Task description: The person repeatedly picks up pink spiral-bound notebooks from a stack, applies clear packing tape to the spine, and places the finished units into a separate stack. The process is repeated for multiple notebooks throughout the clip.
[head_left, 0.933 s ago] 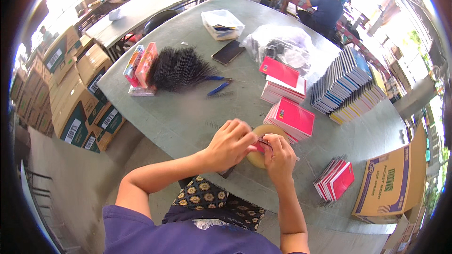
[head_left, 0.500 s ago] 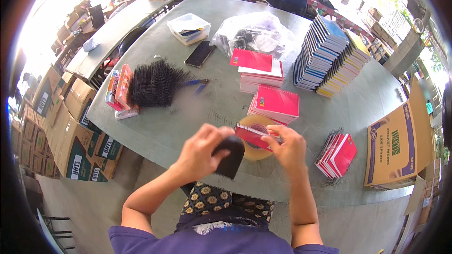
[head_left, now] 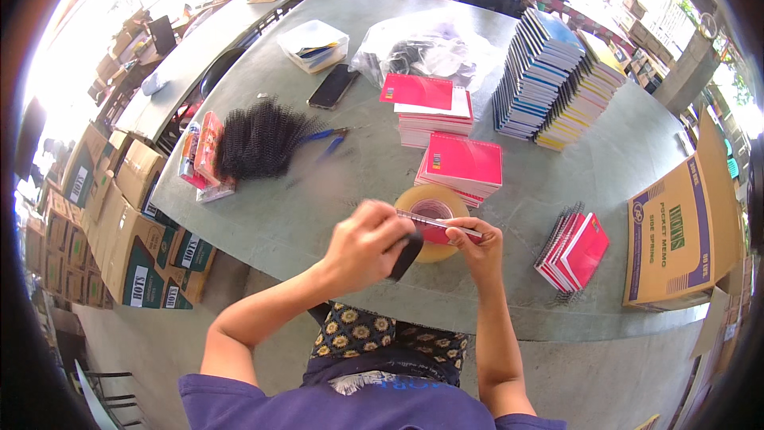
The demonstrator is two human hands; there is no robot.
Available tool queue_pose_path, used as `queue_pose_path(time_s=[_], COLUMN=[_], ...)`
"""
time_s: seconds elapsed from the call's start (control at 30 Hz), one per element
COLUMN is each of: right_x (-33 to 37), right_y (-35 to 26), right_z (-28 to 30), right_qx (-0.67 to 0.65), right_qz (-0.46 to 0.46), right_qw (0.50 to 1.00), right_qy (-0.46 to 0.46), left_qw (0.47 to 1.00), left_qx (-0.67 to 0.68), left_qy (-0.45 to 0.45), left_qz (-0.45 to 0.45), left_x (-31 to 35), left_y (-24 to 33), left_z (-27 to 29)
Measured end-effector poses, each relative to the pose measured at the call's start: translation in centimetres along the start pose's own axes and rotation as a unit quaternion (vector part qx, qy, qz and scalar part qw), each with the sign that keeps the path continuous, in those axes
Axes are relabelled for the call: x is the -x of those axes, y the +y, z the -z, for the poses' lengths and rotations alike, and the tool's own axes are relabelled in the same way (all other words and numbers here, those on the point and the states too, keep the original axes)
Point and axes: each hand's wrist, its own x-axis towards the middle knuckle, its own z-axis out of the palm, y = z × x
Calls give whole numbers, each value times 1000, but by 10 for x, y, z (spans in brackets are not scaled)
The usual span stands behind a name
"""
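My right hand (head_left: 477,245) pinches a small red spiral notebook (head_left: 434,233) by its right end, tilted so its edge shows. My left hand (head_left: 366,239) is closed at the other end, its fingertips on the thin spiral wire (head_left: 404,215) along the binding. A black curved flap (head_left: 408,256) shows beneath the left fingers; whether it is worn or held I cannot tell. Under the notebook lies a wide roll of yellowish tape (head_left: 455,205). Just beyond are stacks of red notebooks (head_left: 465,166), and more red spiral notebooks (head_left: 574,251) lean together at the right.
A heap of black spiral coils (head_left: 263,139) lies at the left beside blue-handled pliers (head_left: 330,140). Farther back are a phone (head_left: 333,86), a plastic tub (head_left: 314,44), a plastic bag (head_left: 430,52) and tall notebook stacks (head_left: 537,76). An open carton (head_left: 668,231) stands at the right edge.
My left hand has moved up and right to the notebook's binding, and the black flap has turned with it. The notebook has tipped more edge-on. The view has shifted slightly.
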Motion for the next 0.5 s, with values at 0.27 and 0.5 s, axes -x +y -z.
queue_pose_path(time_s=[0.27,0.5], right_x=[0,8], right_y=[-5,0], right_z=[1,5], right_qx=[22,-19], right_qz=[28,-2], right_qw=[999,999], right_qy=[-20,-34], left_qw=[999,993], left_qx=[16,31], left_qy=[-33,-108], left_qz=[-3,-25], left_x=[3,1], left_y=[12,11], left_z=[-15,-25])
